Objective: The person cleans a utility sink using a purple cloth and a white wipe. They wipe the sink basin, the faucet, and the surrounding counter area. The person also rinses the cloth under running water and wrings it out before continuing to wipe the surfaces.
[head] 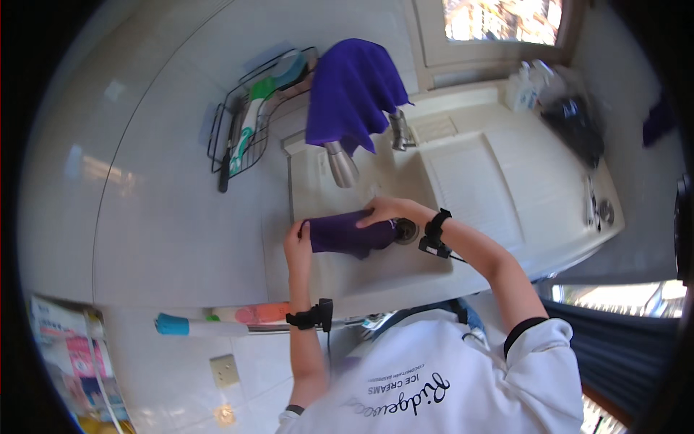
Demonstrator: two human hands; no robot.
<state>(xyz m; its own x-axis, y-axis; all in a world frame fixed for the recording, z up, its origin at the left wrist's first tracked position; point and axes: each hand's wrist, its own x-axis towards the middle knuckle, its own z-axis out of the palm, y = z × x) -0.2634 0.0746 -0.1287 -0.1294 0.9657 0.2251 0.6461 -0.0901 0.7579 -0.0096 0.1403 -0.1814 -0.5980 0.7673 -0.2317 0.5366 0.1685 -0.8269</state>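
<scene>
A dark purple cloth (347, 232) is stretched between my two hands over the sink basin (325, 276). My left hand (299, 238) grips its left end. Toward its right part, my right hand (386, 210) has thumb and fingers on the upper edge. The cloth's right end hangs close to the metal drain (405, 232). Beyond my hands, a brighter purple cloth (355, 89) lies draped over the faucet. Below it show the faucet's metal spray head (342, 167) and part of its metal body (399, 130).
A black wire rack (250, 130) on the left wall holds brushes. To the right of the basin lies a ribbed drainboard (471, 184). Farther back stand a white pump bottle (521, 89) and a black plastic bag (576, 127). A metal strainer (606, 212) rests near the right edge.
</scene>
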